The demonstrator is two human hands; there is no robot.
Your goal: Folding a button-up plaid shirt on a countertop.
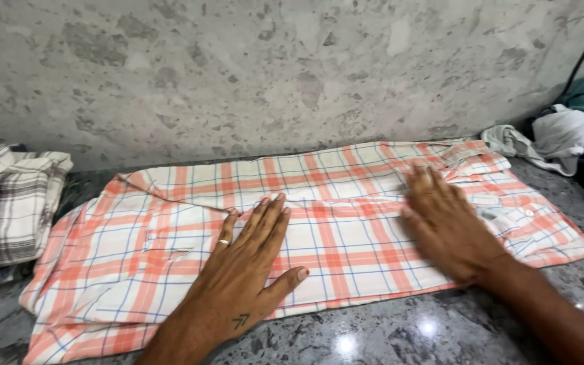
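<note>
An orange, white and blue plaid shirt [346,203] lies spread lengthwise on a dark speckled stone counter [400,331], its collar toward the right. My left hand [248,260] rests flat on the shirt's middle, fingers spread, a ring on one finger. My right hand [444,220] lies palm down on the shirt's right part near the collar, slightly blurred. Neither hand grips the cloth.
A folded stack of grey and white plaid clothes [5,203] sits at the left edge of the counter. A heap of white, teal and dark garments [569,128] lies at the back right. A mottled grey stone wall [272,67] rises right behind the shirt.
</note>
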